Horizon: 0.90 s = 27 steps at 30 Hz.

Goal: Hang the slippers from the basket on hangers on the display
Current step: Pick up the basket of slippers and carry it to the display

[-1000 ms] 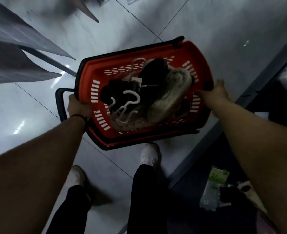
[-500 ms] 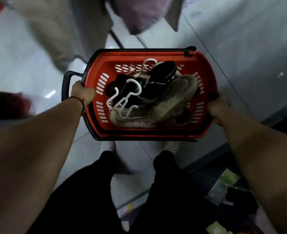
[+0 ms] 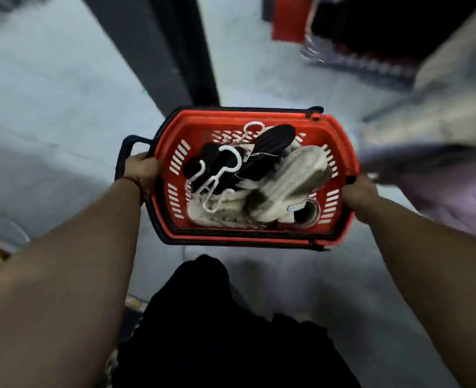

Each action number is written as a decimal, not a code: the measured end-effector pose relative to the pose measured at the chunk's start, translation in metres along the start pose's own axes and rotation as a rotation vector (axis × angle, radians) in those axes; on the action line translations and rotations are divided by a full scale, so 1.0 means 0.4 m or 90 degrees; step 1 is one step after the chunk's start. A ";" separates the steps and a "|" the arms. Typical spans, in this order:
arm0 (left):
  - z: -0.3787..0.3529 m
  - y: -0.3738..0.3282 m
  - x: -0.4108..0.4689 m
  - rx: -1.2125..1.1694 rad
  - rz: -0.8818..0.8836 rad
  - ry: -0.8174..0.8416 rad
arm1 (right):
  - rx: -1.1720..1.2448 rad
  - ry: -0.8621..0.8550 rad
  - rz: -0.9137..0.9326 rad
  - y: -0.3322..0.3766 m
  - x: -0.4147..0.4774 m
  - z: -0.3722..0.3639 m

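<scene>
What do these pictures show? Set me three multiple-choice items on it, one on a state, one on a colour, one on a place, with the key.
1. The left hand and the right hand each: A grip an end of the basket; B hang open; C lie flat on top of it.
2. The basket is: A blue; B red; C green.
3. The white hangers lie: A under the slippers; B outside the basket; C on top of the slippers in the basket.
Key: 1 A, each hand clasps the rim at its own end; 2 B, its walls and rim are red; 3 C, the hooks show above the black and cream slippers.
</scene>
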<state>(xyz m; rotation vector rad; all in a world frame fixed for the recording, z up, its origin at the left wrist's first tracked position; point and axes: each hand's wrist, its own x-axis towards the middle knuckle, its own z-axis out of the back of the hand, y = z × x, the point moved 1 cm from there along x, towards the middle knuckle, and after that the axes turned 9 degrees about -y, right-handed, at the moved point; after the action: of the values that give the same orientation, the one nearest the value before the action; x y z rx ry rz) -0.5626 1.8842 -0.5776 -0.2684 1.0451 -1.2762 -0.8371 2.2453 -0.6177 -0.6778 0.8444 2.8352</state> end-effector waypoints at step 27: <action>1.599 -0.225 1.210 -0.419 0.278 -0.637 | -0.103 0.360 0.599 2.423 -0.658 -1.513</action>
<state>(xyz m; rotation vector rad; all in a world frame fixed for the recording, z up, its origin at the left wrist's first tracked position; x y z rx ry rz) -0.1714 1.1996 -0.4056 -0.9997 0.5462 -0.2547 -0.5842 1.1095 -0.4726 -1.4806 1.2911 3.6039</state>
